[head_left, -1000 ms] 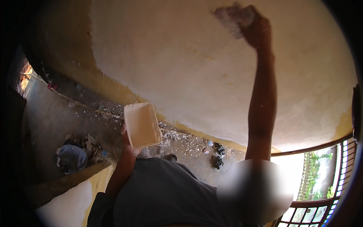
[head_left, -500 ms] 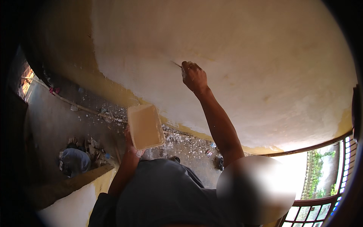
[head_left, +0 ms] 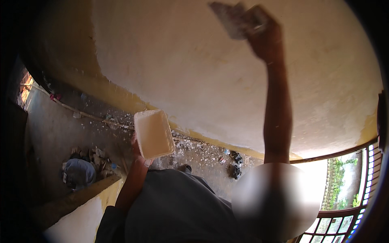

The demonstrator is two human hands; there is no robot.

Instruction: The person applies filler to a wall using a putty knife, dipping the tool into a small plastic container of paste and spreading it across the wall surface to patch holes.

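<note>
My right hand is raised high against the wall, its fingers closed round a putty knife with a wide, pale-smeared blade. Motion blurs both hand and blade, so whether the blade touches the wall I cannot tell. The wall is coated mostly in off-white, with bare yellow along its left and lower edges. Low in front of my body, my left hand grips a rectangular cream tub from its left side. Pale paste coats the tub's rim and inside; my fingers are partly hidden by the tub.
White splatters dot the floor along the wall's foot. A long pole lies at the left. Rubbish and a greyish-blue bundle sit behind a low ledge. Black plastic bags lie near the wall; a barred window is at the right.
My right hand has swept up and to the right with the putty knife, the blade now turned broadside. The tub in my left hand has tilted and shifted slightly left.
</note>
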